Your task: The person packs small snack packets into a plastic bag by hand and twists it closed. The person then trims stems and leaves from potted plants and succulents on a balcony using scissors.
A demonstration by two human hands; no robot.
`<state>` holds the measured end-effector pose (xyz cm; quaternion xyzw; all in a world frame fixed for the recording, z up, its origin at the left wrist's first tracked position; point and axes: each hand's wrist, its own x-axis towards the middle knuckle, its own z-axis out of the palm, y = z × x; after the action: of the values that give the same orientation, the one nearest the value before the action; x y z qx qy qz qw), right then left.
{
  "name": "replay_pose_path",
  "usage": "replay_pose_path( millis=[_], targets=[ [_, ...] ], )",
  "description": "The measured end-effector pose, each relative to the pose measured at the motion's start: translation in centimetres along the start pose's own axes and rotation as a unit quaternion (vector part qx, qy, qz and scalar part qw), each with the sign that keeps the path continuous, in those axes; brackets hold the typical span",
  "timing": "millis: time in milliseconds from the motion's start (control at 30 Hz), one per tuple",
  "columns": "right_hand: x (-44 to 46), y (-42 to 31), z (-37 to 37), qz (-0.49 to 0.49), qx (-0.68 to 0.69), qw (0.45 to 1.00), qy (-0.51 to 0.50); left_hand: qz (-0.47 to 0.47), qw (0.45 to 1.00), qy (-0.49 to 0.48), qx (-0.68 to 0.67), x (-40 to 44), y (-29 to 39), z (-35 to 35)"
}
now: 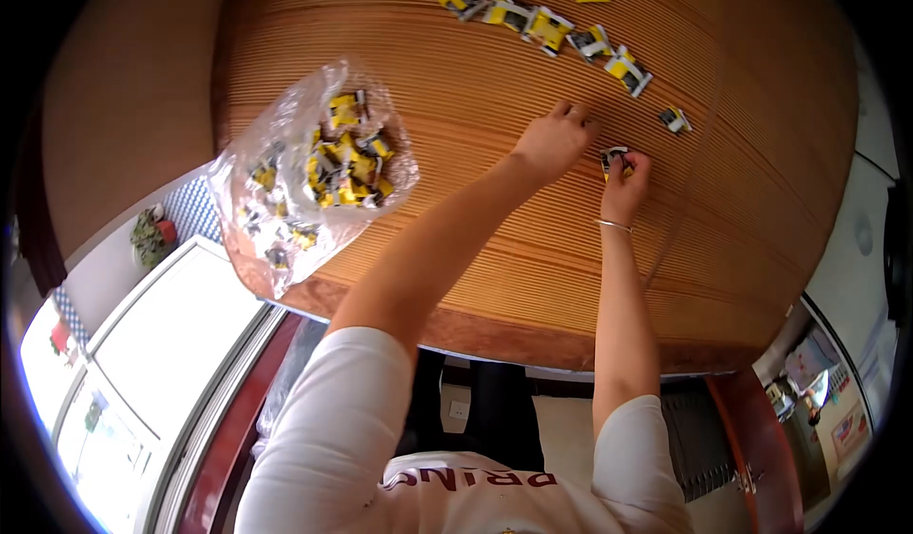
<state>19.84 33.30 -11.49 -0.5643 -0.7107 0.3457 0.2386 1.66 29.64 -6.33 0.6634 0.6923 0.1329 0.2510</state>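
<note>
A small yellow-and-black packet (607,164) is pinched in the fingers of my right hand (628,180), low over the wooden table. Just left of it, my left hand (559,140) rests near the tabletop with its fingers curled; what they hold, if anything, is hidden. Beyond my right hand lies a single packet (675,120). Farther up, several similar packets (547,31) lie in a loose slanting row. An open clear plastic bag (285,120) on the left holds many more of them.
The ribbed wooden table (475,287) has a rounded front edge close to my body. At the lower left is a bright window (162,315). A potted plant (147,237) stands beyond the table's left side.
</note>
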Motion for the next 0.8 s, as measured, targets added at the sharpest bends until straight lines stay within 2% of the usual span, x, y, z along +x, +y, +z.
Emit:
replay_pose_path(
  millis=[67, 167, 233, 300, 333, 367, 400, 467, 500, 600, 633, 700, 733, 800],
  targets=[
    [-1.1, -5.8, 1.5, 0.078, 0.128, 0.988, -0.038, -0.022, 0.999, 0.032, -0.021, -4.9, -1.7, -3.8],
    [-4.2, -8.4, 8.1, 0.004, 0.142, 0.983, -0.114, -0.055, 0.995, 0.084, 0.021, -12.4, -5.4, -9.5],
    [-6.6, -15.1, 10.8, 0.026, 0.164, 0.971, -0.17, -0.1, 0.992, 0.065, 0.048, -16.5, -8.5, -11.7],
    [-8.1, -17.9, 14.4, -0.015, 0.107, 0.946, -0.307, -0.181, 0.978, 0.03, 0.103, -19.6, -10.7, -12.6],
    [-9.0, -19.1, 15.9, -0.076, 0.165, 0.934, -0.308, -0.214, 0.965, 0.014, 0.149, -21.1, -11.5, -12.6],
    [-9.0, -19.5, 16.7, -0.155, 0.136, 0.95, -0.236, -0.214, 0.965, 0.012, 0.151, -22.2, -12.5, -12.6],
    [-8.5, -20.1, 17.5, -0.234, 0.105, 0.953, -0.159, -0.204, 0.963, 0.056, 0.17, -22.4, -12.9, -13.3],
    [-8.4, -19.5, 18.8, -0.174, 0.03, 0.974, -0.143, -0.18, 0.951, 0.141, 0.207, -22.7, -13.3, -14.3],
    [-8.7, -19.1, 19.2, -0.143, -0.01, 0.98, -0.136, -0.224, 0.938, 0.145, 0.221, -22.7, -12.8, -15.3],
    [-8.5, -22.6, 16.7, -0.062, -0.025, 0.965, -0.254, -0.294, 0.898, 0.175, 0.278, -22.7, -15.3, -14.8],
    [-8.8, -23.4, 16.0, -0.045, -0.026, 0.958, -0.282, -0.31, 0.896, 0.134, 0.289, -22.2, -16.2, -14.6],
    [-9.4, -24.3, 14.9, -0.008, -0.03, 0.941, -0.336, -0.281, 0.927, 0.133, 0.21, -20.2, -17.1, -14.3],
    [-10.1, -22.5, 15.9, 0.051, 0.009, 0.936, -0.348, -0.264, 0.94, 0.134, 0.17, -19.3, -17.3, -14.6],
    [-12.1, -16.9, 18.8, 0.172, 0.088, 0.912, -0.362, -0.343, 0.938, 0.009, 0.042, -18.1, -17.3, -16.1]
  ],
)
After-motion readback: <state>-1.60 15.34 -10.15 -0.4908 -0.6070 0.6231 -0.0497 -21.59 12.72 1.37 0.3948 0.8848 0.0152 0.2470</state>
